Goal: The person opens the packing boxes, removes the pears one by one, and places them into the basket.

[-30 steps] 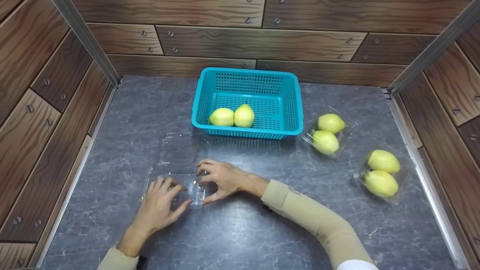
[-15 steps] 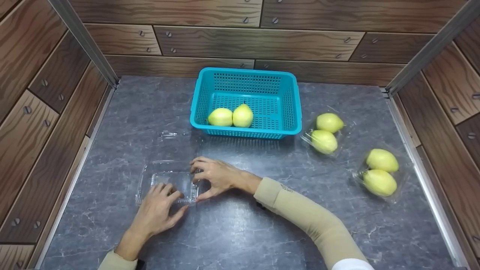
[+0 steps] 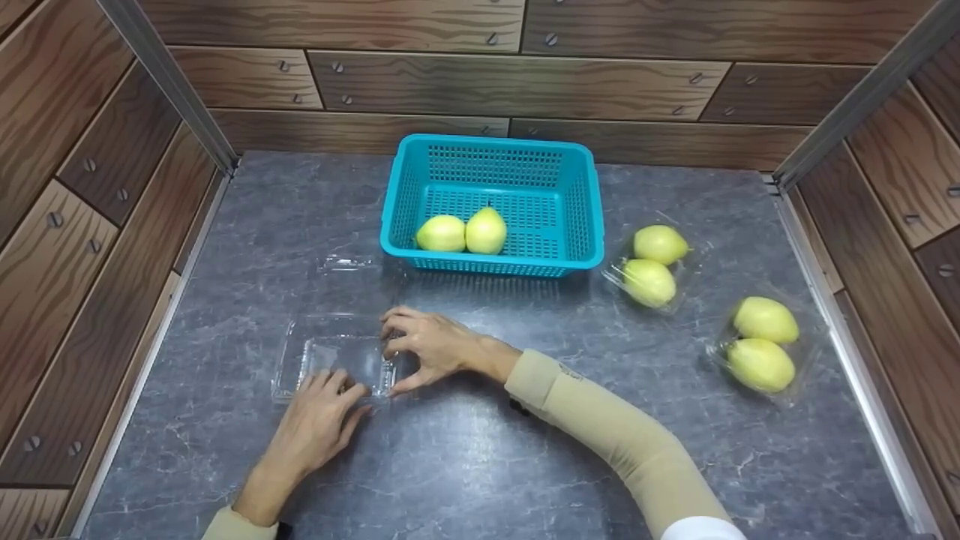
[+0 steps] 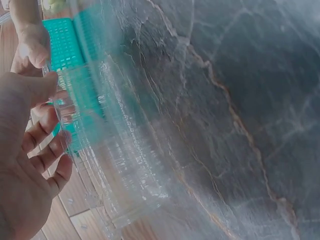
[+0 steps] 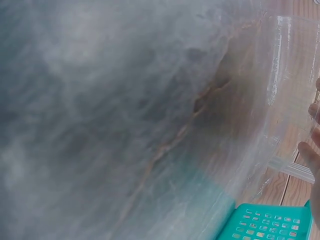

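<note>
In the head view a clear plastic clamshell box lies opened out at the left of the table, its lid folded back toward the basket. My left hand is at its front rim, fingers over the edge and thumb outside; in the left wrist view the left hand has bent fingers along the clear rim. My right hand holds the box's right side, thumb near the front corner and fingers farther back. Only the right hand's fingertips show in the right wrist view.
A teal basket with two yellow-green pears stands behind the hands. To the right sit two clear packs, each with two pears: a nearer-basket pair and a far-right pair. Wood-patterned walls enclose the table.
The clamshell box has shifted slightly left and toward the basket, and my right hand has moved with it. My left hand's fingers have drawn back from over the box to its front rim.
</note>
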`<state>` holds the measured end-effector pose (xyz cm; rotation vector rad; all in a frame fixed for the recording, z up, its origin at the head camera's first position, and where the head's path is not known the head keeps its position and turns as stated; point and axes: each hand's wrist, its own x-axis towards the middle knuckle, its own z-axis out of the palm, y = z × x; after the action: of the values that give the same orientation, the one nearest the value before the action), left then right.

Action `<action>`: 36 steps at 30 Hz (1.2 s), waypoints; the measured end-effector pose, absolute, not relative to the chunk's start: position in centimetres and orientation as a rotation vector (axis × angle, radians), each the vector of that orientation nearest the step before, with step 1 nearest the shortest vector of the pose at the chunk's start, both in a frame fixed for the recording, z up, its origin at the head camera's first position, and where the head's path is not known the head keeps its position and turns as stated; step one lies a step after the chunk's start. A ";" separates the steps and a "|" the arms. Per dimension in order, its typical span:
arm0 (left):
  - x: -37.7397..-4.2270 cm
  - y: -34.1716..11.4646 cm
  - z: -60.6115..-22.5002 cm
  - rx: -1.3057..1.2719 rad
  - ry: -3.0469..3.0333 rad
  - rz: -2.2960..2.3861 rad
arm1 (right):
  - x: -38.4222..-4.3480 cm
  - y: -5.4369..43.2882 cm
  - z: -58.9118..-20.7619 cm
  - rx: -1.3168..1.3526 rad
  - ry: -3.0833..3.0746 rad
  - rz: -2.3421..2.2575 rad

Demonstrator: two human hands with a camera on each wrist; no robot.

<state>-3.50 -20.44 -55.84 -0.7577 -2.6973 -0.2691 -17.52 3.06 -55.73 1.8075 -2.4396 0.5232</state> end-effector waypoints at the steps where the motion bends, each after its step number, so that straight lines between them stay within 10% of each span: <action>1: -3.5 -20.4 -55.9 -0.757 -2.698 -0.273 | -17.6 3.1 -55.7 1.809 -2.438 0.527; 36: -5.1 -21.5 -55.8 -0.761 -2.597 -0.274 | -16.6 12.6 -55.1 1.521 -2.365 0.726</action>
<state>-5.13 -21.49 -55.81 -0.7605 -2.5972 -0.2736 -16.64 12.58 -55.12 1.5208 -2.3651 0.7261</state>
